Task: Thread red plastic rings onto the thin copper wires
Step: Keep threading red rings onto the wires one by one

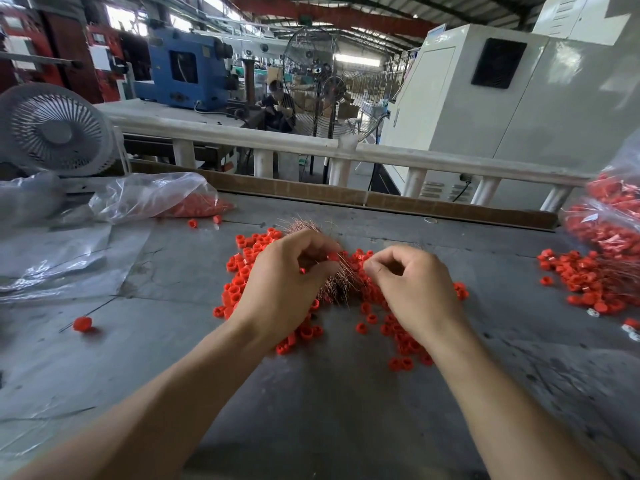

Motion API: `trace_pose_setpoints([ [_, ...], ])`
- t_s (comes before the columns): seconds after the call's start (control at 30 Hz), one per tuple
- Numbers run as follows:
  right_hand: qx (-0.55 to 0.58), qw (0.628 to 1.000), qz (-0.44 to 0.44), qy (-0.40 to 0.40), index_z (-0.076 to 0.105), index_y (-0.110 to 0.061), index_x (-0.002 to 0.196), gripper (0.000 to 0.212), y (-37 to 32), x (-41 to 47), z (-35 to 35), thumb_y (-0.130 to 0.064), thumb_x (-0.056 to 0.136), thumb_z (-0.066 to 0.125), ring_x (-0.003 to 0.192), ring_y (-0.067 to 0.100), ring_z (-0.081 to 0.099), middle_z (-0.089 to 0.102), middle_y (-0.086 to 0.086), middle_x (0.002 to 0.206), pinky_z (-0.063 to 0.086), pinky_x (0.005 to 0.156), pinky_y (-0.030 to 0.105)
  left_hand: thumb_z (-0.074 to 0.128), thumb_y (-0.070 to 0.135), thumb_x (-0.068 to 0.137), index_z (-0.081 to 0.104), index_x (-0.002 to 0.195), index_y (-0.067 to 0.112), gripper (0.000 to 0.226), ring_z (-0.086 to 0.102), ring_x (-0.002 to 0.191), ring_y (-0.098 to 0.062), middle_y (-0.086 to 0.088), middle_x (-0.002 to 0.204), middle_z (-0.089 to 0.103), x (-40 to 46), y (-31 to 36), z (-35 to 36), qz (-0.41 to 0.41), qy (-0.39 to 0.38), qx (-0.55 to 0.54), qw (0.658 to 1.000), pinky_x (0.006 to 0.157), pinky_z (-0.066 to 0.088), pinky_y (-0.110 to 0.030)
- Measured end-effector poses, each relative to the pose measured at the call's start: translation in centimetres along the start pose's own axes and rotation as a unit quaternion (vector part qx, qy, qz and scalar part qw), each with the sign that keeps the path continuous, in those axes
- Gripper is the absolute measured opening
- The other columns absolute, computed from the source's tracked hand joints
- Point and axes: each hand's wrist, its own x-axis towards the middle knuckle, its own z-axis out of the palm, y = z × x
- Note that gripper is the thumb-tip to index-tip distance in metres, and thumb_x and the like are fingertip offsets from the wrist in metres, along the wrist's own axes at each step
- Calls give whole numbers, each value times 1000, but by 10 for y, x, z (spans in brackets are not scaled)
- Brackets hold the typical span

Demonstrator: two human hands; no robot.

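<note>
Hands at work over rings (239,289) and wires (337,285) on the table (311,410).
Left hand (287,282) pinches one ring (333,257) at its fingertips; right hand (412,289) pinches a wire, its fingers curled; loose rings lie heaped beneath both.

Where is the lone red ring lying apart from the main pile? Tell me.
In the head view, the lone red ring lies on the grey table, well left of the main pile of red rings and the left hand.
</note>
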Motion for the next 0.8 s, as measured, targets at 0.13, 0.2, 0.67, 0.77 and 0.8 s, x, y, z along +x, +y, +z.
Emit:
trace_pose_setpoints([
  [0.13,-94,993,35,-57,72,-29,85,21,8,0,-1,-45,80,84,65,1,64,69,-14,71,47,60,24,76,6,89,75,98,29,25,70,78,-2,9,90,77,2,-1,-1,-40,-22,-97,994,70,53,-19],
  [0.2,-129,988,38,-72,69,-30,88,23,8,-1,3,-44,80,85,66,6,66,67,-13,70,51,65,27,73,1,90,74,100,27,27,73,81,-8,5,93,79,2,-1,-1,-53,-37,-144,987,70,55,-22],
  [0.67,-130,991,-34,21,73,-25,84,10,6,-1,9,-30,92,73,79,15,65,69,-10,77,47,68,31,71,2,93,73,105,26,27,76,88,-14,1,96,79,3,-4,0,-44,-61,-189,979,71,58,-23],
  [0.77,-38,995,-50,78,75,-27,82,10,2,-1,8,-28,91,75,75,4,65,71,-16,77,51,69,26,72,3,92,74,104,26,26,75,84,-11,2,96,79,3,-5,-1,-44,-57,-181,981,69,57,-22],
  [0.8,0,995,-45,90,76,-27,81,10,1,-2,7,-27,91,76,75,1,65,71,-17,74,50,67,18,73,3,92,74,104,26,26,74,82,-10,1,95,79,3,-5,0,-44,-55,-180,981,68,57,-22],
])
